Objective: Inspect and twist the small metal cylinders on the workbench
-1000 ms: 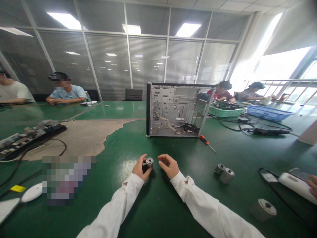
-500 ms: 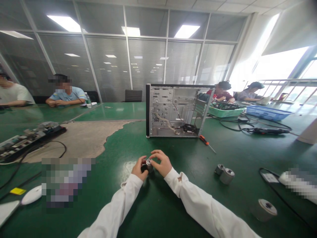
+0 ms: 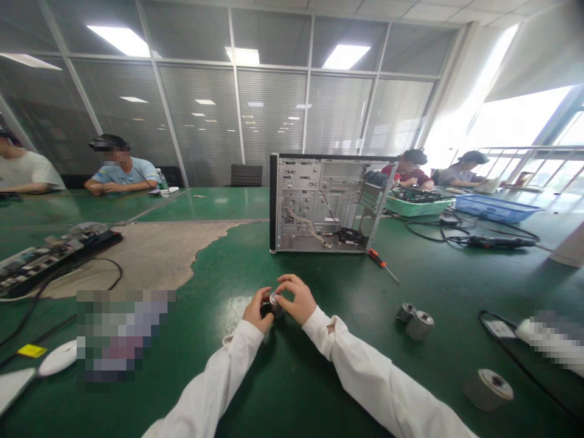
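Note:
A small grey metal cylinder [image 3: 275,308] with a shiny round top stands on the green table between my hands. Round its left side curl the thumb and fingers of my left hand [image 3: 258,312]. My right hand [image 3: 298,302] pinches at the top rim from the right, its fingertips close together over the cylinder. Part of the cylinder is hidden behind the fingers. To the right are two similar cylinders, a smaller one [image 3: 406,312] touching a bigger one [image 3: 420,326]. A larger cylinder [image 3: 489,390] stands nearer to me.
An open computer case [image 3: 319,204] stands ahead, with an orange-handled screwdriver [image 3: 383,265] by its corner. A green basket [image 3: 420,207] and a blue basket [image 3: 497,208] are at the back right, near cables. Electronic parts [image 3: 55,252] lie on the left. Several people sit around the table.

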The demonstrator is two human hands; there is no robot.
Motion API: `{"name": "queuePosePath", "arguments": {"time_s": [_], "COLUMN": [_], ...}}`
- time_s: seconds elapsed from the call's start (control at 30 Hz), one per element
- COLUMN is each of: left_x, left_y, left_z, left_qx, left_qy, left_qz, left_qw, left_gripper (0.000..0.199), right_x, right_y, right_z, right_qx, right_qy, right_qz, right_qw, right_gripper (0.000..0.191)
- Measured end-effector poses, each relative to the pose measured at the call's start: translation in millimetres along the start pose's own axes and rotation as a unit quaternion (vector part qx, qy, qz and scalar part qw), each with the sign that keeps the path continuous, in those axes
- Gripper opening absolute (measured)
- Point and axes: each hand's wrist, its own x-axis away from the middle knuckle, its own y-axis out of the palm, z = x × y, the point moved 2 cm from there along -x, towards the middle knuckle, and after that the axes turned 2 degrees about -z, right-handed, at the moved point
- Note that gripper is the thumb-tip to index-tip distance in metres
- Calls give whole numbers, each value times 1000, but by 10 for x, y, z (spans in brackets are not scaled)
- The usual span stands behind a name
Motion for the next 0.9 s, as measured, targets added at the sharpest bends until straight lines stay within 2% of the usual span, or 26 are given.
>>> {"name": "queuePosePath", "arguments": {"time_s": [0.13, 0.3, 0.47, 0.57, 0.7, 0.9], "left_x": [-1, -1, -1, -2, -1, 1], "left_y": [2, 4, 2, -8, -21, -27], "left_z": [-25, -62, -42, -14, 14, 15], "left_qx": [-36, -41, -72, -90, -121, -128], "left_qy": [19, 29, 34, 26, 17, 23], "left_qz": [-8, -3, -9, -25, -57, -63], "left_qw": [999, 999, 997, 995, 991, 989], "left_gripper": [57, 57, 56, 56, 58, 56], "right_x": [-45, -96, 73, 208, 269, 203], "right_y": [-45, -243, -336, -292, -231, -356], "right_z": [-59, -70, 272, 502, 651, 908], "right_qx": [-6, 7, 48, 70, 75, 71], "right_qy": [-13, -29, -2, 23, 47, 105], "right_qz": [6, 36, 25, 2, -24, 21], "right_qw": [1000, 999, 999, 997, 996, 992], "right_gripper": [4, 8, 6, 5, 5, 19]}}
